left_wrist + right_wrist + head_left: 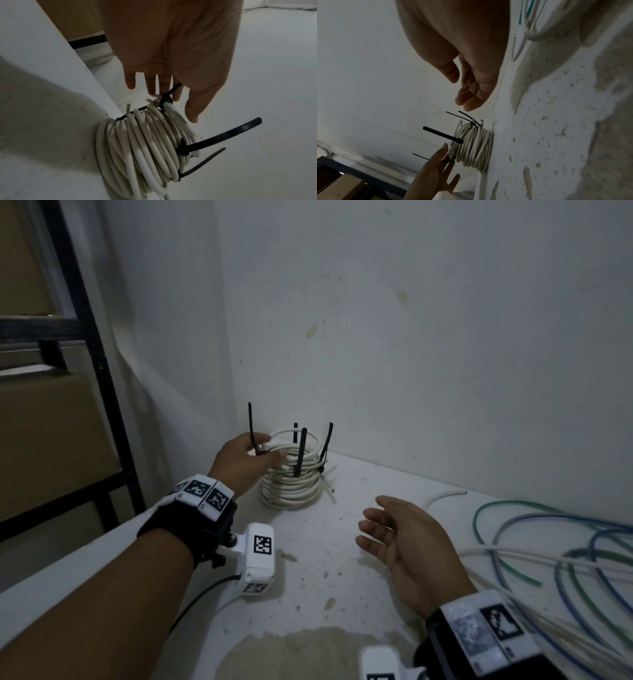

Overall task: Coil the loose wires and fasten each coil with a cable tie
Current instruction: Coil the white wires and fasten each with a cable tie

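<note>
A stack of coiled white wire (294, 479) stands in the table's far corner, bound by several black cable ties whose tails stick up. My left hand (270, 451) reaches over the coil's left top with straight fingers, touching the wire beside one cable tie (251, 426). The left wrist view shows that tie's head (165, 99) against the fingertips of the left hand (171, 104), with nothing gripped. My right hand (370, 518) hovers open over the table, right of the coil and apart from it, palm facing left. In the right wrist view the right hand (460, 93) is empty above the coil (474, 146).
Loose green, blue and white wires (565, 546) sprawl over the right side of the stained white table (318, 583). Walls close off the corner behind the coil. A black shelf frame with cardboard boxes (51, 440) stands to the left of the table.
</note>
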A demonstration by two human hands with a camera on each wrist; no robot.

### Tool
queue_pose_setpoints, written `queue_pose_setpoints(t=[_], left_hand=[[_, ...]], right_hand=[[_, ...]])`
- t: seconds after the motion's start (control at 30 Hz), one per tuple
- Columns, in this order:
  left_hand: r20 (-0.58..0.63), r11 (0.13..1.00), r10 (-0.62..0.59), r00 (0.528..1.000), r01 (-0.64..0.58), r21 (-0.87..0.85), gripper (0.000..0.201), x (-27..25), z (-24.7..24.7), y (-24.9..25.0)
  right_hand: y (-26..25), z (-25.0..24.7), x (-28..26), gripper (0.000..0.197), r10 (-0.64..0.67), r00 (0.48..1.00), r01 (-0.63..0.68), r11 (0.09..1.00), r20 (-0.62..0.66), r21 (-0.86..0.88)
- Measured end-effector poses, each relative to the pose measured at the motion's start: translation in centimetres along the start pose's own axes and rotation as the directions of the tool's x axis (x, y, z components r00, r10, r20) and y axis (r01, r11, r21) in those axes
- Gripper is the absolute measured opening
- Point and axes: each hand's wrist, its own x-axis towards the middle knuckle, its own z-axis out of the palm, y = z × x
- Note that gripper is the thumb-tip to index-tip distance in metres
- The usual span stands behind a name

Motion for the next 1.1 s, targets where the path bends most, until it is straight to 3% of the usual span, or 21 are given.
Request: queue_pose_setpoints(t=[0.13,0.33,0.53,0.83,1.0,1.1], left_hand=[[0.019,0.998,0.037,0.999,-0.038,0.054,0.034,0.1,0.1,-0.1],[0.086,0.965,-0.061,0.994,0.037,0.258,0.066,0.8,-0.1,-0.3],[0.07,0.997,-0.067,0.995,0.065,0.033,0.092,0.4,0.0,-0.5],[-0.102,0.999,-0.05,0.994,0.049,-0.015,0.077,-2.6,-0.9,0.0],[-0.311,0.996,-0.072,0.948,0.052,-0.074,0.031,-7.8,-1.0,2.6],[-0.247,0.992,-0.042,0.968,0.011,-0.126,0.007,-12.6,0.7,4.9]], right_hand=[[0.2,0.0,0.1,0.012,-0.001,1.0,0.001,1.0,0.002,-0.009],[0.2,-0.1,0.3,0.011,-0.003,1.0,0.003,1.0,-0.009,-0.024],[0.2,-0.1,0.1,0.013,-0.005,1.0,0.005,0.999,-0.006,-0.039],[-1.2,-0.4,-0.8,0.01,0.063,0.997,-0.065,0.996,-0.034,-0.063],[-3.2,-2.6,-4.0,0.011,0.071,0.996,-0.079,0.973,-0.046,-0.218],[-5.2,-5.1,-7.1,0.012,0.048,0.998,-0.063,0.93,-0.049,-0.362]])
